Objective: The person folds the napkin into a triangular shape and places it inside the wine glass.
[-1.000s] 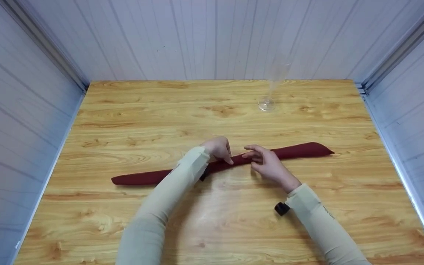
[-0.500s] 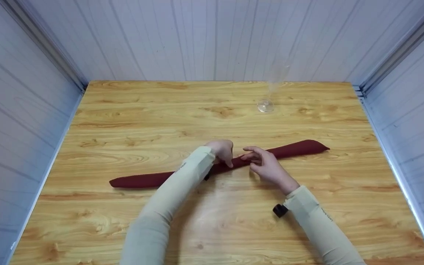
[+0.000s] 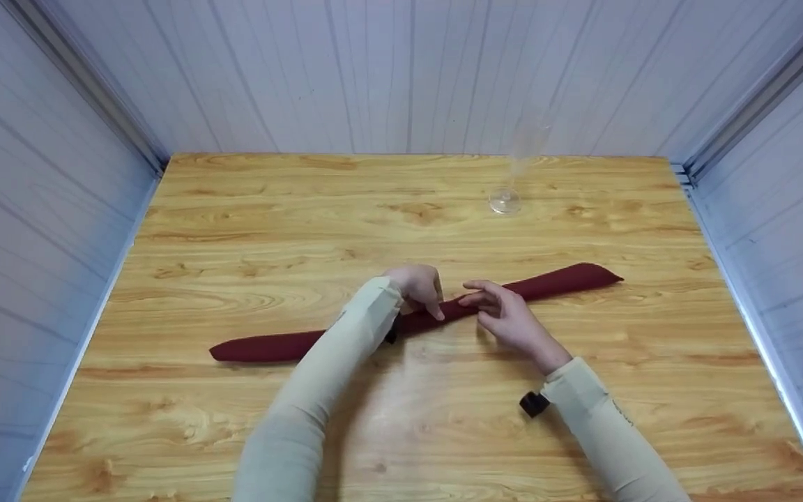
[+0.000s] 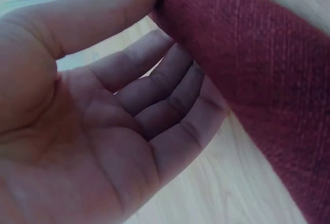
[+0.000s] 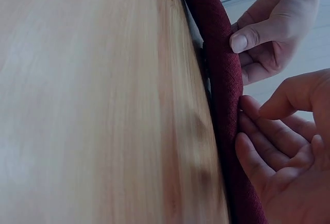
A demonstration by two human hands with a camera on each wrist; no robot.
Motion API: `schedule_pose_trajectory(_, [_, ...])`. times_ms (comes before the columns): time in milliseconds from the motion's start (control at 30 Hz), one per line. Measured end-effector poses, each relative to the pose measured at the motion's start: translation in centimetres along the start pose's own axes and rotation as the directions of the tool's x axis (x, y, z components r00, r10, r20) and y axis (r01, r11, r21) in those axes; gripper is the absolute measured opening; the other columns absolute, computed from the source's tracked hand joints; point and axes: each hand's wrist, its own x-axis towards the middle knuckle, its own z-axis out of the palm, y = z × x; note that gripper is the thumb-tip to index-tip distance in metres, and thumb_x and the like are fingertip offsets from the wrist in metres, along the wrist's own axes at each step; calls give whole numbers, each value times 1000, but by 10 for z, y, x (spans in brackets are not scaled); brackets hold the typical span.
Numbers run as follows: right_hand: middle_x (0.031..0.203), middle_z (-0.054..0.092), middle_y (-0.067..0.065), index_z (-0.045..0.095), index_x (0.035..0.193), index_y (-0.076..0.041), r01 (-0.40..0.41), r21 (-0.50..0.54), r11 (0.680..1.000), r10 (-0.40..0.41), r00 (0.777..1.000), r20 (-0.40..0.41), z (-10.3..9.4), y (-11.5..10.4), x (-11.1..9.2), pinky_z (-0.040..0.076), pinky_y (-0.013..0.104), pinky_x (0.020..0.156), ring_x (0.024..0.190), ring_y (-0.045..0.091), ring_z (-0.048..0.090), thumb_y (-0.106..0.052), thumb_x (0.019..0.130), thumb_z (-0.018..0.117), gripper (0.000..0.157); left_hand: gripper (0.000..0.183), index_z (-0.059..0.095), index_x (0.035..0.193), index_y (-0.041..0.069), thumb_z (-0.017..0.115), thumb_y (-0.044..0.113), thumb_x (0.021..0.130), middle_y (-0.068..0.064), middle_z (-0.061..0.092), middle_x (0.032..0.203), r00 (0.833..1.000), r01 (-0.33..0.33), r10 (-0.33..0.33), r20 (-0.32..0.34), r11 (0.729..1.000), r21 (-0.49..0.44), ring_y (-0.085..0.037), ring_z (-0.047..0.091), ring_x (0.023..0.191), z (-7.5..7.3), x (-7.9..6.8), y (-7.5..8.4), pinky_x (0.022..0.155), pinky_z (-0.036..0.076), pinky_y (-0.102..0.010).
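A dark red cloth, rolled into a long narrow strip, lies aslant across the table with its right end farther back. My left hand grips the strip near its middle. In the left wrist view the thumb meets the cloth, and the bent fingers reach behind it, their tips hidden. Just to the right, my right hand touches the strip. The right wrist view has its fingertips against the cloth roll, with the thumb apart from it.
A clear stemmed glass stands upright toward the back right of the wooden table. Pale panelled walls enclose the back and both sides. A small black device sits at the right wrist.
The cloth strip has turned slightly, its right end shifting back and its left end coming a little nearer. My left hand has moved slightly nearer; the right hand keeps about the same place.
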Motion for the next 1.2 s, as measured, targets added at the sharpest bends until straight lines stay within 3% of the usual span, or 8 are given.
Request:
schedule_pose_trajectory(133, [114,60,29,45,132,11,8,-2,1000,-8,1000,-9,0,2,-3,38,54,100,115,41,53,19,84,46,50,25,69,91,8,81,24,77,5,59,75,1000,-4,5,15,1000,-13,-10,55,72,1,1,-1,74,50,-27])
schedule_pose_trajectory(333, [115,60,30,45,132,11,29,-1,1000,-29,999,-15,0,1,-5,37,54,101,115,43,52,21,81,45,52,28,70,103,3,77,21,82,3,62,81,999,1,4,36,991,-136,-12,58,77,3,-1,0,85,51,-33])
schedule_pose_trajectory(600, [113,61,29,48,131,8,47,-9,999,-48,999,-25,1,-1,-6,38,54,101,114,41,54,23,80,45,53,25,74,96,6,79,24,80,6,62,77,998,-37,35,-58,998,-49,-10,56,72,5,-6,3,69,48,-24])
schedule_pose_trajectory(733, [114,61,28,49,130,8,74,-13,997,-74,997,-37,0,-1,-9,39,55,99,113,41,55,22,81,47,51,24,75,92,6,81,24,78,7,63,72,994,-82,73,-87,991,-104,-10,56,70,6,-9,0,64,46,-22])
schedule_pose_trajectory(867, [114,62,25,51,129,6,103,-7,995,-103,993,-62,-3,-4,-14,40,56,97,113,39,55,21,83,49,49,23,75,91,2,81,20,78,8,63,70,986,-158,140,-95,965,-210,-8,55,65,6,-14,-2,63,48,-21])
schedule_pose_trajectory(1033, [113,63,23,55,124,7,165,-45,985,-168,980,-106,-7,-13,-19,41,56,95,111,36,57,16,86,56,39,23,74,94,-1,80,16,79,6,66,73,974,-226,204,-101,911,-345,-5,58,65,3,-24,-1,70,52,-25])
schedule_pose_trajectory(1133, [111,64,19,60,118,6,222,-148,964,-244,958,-153,-8,-21,-22,44,50,94,108,33,58,10,85,63,33,23,72,95,-1,79,14,79,4,66,74,966,-257,229,-118,876,-408,-6,60,66,0,-31,2,72,53,-27])
schedule_pose_trajectory(1200, [109,65,18,63,113,6,269,-228,936,-314,929,-194,-7,-27,-24,45,41,94,106,31,59,9,83,68,31,22,71,95,-2,79,14,80,3,66,74,960,-280,249,-129,851,-443,-6,59,66,-3,-37,4,70,53,-26])
